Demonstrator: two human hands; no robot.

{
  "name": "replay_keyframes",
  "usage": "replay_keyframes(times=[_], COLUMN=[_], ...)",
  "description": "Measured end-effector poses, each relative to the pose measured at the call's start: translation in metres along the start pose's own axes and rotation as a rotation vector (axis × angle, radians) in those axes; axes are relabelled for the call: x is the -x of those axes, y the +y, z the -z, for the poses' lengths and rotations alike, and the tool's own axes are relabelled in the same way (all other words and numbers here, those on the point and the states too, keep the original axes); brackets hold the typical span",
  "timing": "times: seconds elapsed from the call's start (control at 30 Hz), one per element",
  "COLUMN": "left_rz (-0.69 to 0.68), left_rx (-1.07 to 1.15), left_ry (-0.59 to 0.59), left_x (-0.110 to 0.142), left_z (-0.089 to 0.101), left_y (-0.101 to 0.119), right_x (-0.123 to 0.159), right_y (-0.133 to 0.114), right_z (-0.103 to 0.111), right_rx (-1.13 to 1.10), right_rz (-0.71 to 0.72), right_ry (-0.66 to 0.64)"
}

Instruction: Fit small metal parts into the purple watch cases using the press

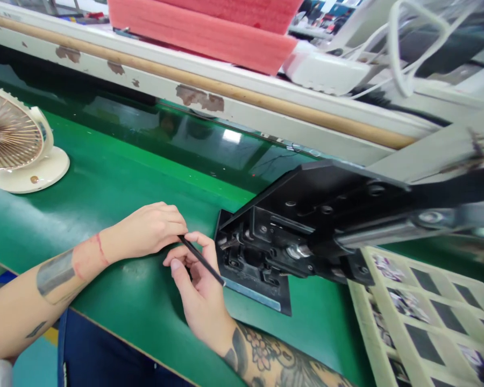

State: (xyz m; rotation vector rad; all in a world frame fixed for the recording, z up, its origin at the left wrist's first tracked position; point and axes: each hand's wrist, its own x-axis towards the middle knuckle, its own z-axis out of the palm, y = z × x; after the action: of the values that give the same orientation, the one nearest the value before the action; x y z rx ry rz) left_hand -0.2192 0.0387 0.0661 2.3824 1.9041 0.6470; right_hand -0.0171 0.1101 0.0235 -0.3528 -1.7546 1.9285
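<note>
A thin black rod (204,260) slants between my two hands above the green tabletop. My left hand (149,231) is closed, palm down, at the rod's upper left end, and its fingertips are mostly hidden. My right hand (204,293) is turned palm up with its fingers curled about the rod, the index fingertip near the left hand. The rod's lower end, with a small pale tip, lies across the right palm. Just right of the hands stands a black metal press fixture (262,252) with springs, bolts and a flat base plate.
A cream fan (28,177) stands on the green table (116,177) at left. A beige compartment tray (427,301) holding small parts sits at right. Behind runs a worn white rail (201,97), with red foam blocks (210,32) and a white power strip (326,70) above.
</note>
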Motion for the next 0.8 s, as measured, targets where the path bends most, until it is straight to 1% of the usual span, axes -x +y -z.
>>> replay_keyframes(times=[0.13, 0.33, 0.57, 0.67, 0.8], left_rz=[0.011, 0.036, 0.048, 0.057, 0.045], left_rx=[-0.015, -0.008, -0.027, -0.011, 0.046], left_ry=[-0.021, -0.041, -0.092, -0.071, 0.008], left_x=[-0.0008, -0.003, -0.0027, -0.0031, -0.0025], left_z=[-0.002, -0.0049, -0.0057, -0.0038, -0.0014], left_y=[-0.0024, -0.0015, 0.0001, 0.0023, 0.0038], right_x=[-0.0016, -0.0013, -0.0015, -0.0012, -0.0032], right_y=[-0.0014, -0.003, -0.0053, -0.0049, -0.0054], right_z=[0.0027, 0.0019, 0.0052, 0.0044, 0.0023], right_rx=[0.111, 0.021, 0.094, 0.033, -0.002], right_rz=[0.064, 0.019, 0.052, 0.028, 0.027], right_ry=[0.019, 0.018, 0.021, 0.042, 0.089])
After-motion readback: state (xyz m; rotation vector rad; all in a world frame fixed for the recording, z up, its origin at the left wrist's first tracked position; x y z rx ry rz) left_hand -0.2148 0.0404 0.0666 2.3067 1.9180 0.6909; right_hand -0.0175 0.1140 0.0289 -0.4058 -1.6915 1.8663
